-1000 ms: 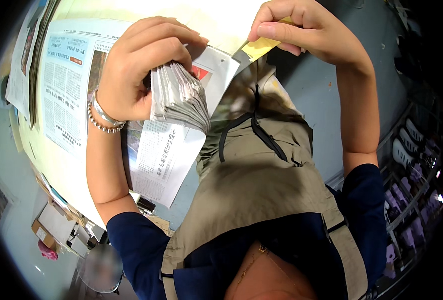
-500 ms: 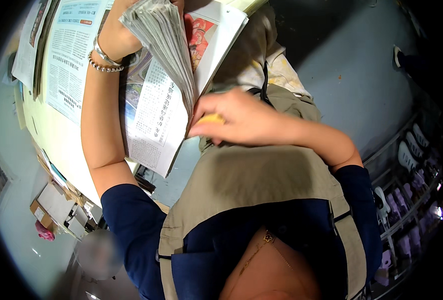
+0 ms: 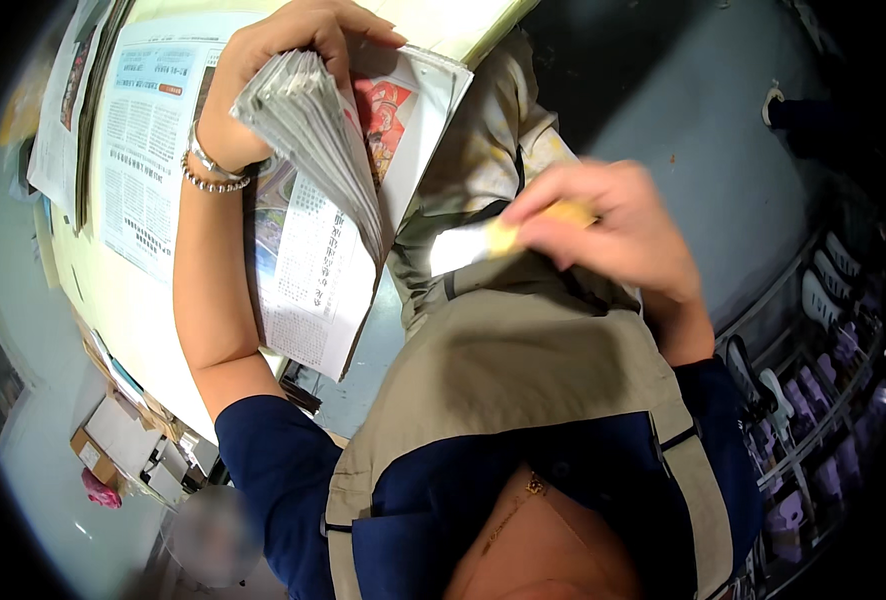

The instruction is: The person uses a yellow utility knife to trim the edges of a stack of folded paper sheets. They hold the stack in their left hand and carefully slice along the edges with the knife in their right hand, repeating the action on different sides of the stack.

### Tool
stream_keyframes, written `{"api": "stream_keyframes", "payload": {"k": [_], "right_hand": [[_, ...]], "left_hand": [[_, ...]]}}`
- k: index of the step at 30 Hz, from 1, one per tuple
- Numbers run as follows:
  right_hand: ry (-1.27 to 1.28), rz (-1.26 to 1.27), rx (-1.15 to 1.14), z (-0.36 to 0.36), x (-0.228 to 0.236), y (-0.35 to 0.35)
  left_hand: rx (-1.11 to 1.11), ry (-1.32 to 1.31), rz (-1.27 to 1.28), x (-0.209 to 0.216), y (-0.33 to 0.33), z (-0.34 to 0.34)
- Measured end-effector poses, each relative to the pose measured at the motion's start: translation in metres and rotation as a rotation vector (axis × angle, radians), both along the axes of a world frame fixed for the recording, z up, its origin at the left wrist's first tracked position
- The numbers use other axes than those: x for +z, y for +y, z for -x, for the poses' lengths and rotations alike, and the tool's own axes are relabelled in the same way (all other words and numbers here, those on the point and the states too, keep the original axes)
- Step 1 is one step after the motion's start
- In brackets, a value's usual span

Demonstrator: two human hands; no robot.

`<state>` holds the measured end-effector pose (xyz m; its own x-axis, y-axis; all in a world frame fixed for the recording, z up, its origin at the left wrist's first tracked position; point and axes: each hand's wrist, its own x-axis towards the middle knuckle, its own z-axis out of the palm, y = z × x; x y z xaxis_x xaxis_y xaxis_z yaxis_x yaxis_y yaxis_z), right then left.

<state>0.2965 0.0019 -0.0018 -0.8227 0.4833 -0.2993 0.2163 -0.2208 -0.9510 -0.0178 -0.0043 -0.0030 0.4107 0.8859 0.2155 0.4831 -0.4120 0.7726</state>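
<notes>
My left hand (image 3: 273,35) is closed around the upper end of a thick bundle of thin folded sheets (image 3: 328,140), its fingertips lying over the far side. Beneath the bundle, newspaper pages (image 3: 298,270) lie at the table's right edge, and one corner juts past it. In my right hand (image 3: 628,235) is a yellow-handled tool with a flat, bright end (image 3: 460,248), blurred by motion. The fingers grip its handle above my lap, and the tool's end points left toward the bundle without touching it.
More newspaper (image 3: 153,130) covers the pale table (image 3: 113,290) at left, beside another paper stack (image 3: 68,110). Boxes (image 3: 123,430) stand at lower left. A rack with white and purple items (image 3: 823,310) is at right. Another person's foot (image 3: 771,105) shows at upper right.
My right hand has swung right, away from the bundle's lower edge, bringing the tool's bright end into sight. My left hand and the bundle have shifted slightly nearer.
</notes>
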Motion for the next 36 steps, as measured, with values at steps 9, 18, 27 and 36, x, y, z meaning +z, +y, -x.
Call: {"api": "stream_keyframes", "payload": {"k": [9, 18, 27, 36], "right_hand": [[0.148, -0.398, -0.568, 0.013, -0.002, 0.014], [0.129, -0.432, -0.518, 0.031, -0.014, 0.010], [0.089, -0.695, -0.348, 0.039, -0.022, 0.019], [0.149, -0.891, -0.358, 0.061, -0.028, 0.011]], "left_hand": [[-0.013, -0.043, -0.057, 0.004, -0.007, 0.007], [0.095, 0.126, -0.162, 0.015, -0.010, -0.010], [0.045, 0.233, -0.185, 0.019, -0.011, -0.009], [-0.002, 0.230, -0.205, 0.018, -0.010, -0.005]]}}
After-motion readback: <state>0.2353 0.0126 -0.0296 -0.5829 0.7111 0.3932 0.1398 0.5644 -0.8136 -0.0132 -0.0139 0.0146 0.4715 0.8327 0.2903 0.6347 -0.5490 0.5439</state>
